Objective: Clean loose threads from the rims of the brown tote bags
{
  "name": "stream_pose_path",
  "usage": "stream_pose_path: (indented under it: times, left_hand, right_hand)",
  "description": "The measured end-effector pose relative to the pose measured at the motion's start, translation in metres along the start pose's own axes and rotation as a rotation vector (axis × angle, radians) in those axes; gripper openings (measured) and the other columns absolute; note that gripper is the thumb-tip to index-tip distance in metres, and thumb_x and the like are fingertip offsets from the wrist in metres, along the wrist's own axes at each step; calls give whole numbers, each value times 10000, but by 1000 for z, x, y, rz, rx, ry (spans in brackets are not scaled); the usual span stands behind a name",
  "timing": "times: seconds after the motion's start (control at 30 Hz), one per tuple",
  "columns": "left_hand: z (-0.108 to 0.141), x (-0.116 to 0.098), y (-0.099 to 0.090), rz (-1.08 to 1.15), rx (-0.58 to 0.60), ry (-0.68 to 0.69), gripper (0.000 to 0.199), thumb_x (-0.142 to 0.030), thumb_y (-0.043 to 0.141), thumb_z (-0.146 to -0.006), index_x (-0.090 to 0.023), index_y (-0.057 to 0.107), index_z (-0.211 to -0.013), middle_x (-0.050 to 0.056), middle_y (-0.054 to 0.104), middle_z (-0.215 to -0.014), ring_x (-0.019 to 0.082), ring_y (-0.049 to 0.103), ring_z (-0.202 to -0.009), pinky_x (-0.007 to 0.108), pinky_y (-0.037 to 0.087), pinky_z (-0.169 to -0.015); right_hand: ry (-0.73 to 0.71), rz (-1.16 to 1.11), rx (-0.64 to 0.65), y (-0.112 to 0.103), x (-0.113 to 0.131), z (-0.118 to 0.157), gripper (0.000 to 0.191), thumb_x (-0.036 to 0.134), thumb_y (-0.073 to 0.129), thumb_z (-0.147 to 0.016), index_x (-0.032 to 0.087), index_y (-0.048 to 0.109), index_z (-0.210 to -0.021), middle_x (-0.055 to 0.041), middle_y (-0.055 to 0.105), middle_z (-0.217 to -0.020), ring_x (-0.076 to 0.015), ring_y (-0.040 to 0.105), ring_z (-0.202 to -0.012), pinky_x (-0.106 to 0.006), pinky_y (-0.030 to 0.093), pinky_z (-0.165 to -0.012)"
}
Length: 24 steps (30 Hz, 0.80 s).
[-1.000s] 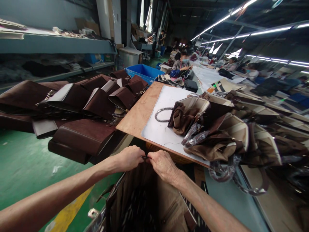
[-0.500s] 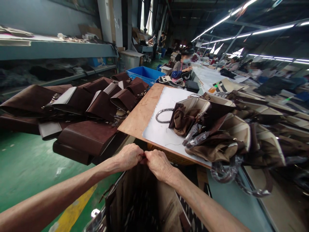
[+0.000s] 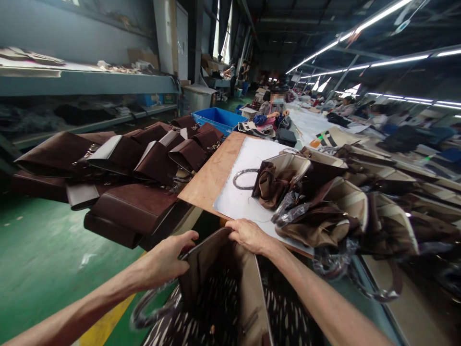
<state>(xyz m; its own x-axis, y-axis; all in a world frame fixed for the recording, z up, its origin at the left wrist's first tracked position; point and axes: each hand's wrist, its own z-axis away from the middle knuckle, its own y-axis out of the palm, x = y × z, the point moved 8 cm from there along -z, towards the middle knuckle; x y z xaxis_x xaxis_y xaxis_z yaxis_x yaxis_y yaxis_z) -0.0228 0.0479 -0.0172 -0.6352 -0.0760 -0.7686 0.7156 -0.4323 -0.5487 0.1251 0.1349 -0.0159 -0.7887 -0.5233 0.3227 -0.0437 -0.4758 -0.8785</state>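
Below me an open brown bag with a tan lining is held close to my body, its rim facing up. My right hand pinches the far corner of the rim. My left hand is at the bag's left edge, thumb and fingers apart, beside the rim. A plastic-wrapped handle hangs at the bag's left side. Patterned dark cloth with pale flecks shows beneath and inside the bag's outline.
Dark brown bags are piled at the left. A wooden board bears white paper and open bags with looped handles. Behind are a blue bin and a seated person.
My hands, together before, are now apart: the left has moved left and opened, while the right stays on the rim. The bag's rim has risen into view and its wrapped handle shows at the left.
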Motion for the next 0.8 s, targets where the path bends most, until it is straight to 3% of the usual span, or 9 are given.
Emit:
stream_pose_path:
  times: [0.1,0.27,0.4,0.6,0.8]
  left_hand:
    - [-23,6,-5,47,10,67,445,-112,399,-559,-168,573,-965,-5,598,-857,166,536,-811,210,378,-647]
    - [-55,15,-19,-20,45,169,373,-152,422,-540,-123,617,-857,12,556,-760,174,500,-757,201,346,-584]
    - [-60,20,-15,-1,116,197,368,-141,432,-511,-130,625,-824,-6,525,-695,146,471,-690,190,323,-545]
    - [-58,29,3,333,269,143,378,-175,524,-599,-136,639,-957,-3,604,-782,140,506,-714,194,382,-619]
    - [-63,35,4,472,277,171,352,-297,610,-687,-99,645,-975,36,632,-849,157,536,-752,217,401,-692]
  right_hand:
    - [-6,-7,18,-11,-4,-1,127,233,486,-693,199,584,-766,-6,585,-728,-143,514,-710,-244,291,-593]
    - [-38,-53,62,-20,-1,6,115,267,526,-679,194,585,-745,13,541,-681,-126,470,-665,-230,272,-565]
    - [-59,-238,89,-1,-5,21,92,255,490,-701,176,535,-695,33,463,-608,-101,415,-591,-211,274,-532]
    - [36,-609,136,39,-34,27,130,292,457,-747,171,504,-740,46,375,-579,-82,310,-516,-209,263,-496]
    - [70,-636,147,41,-41,24,130,295,456,-760,173,491,-734,48,351,-573,-82,297,-521,-217,220,-476]
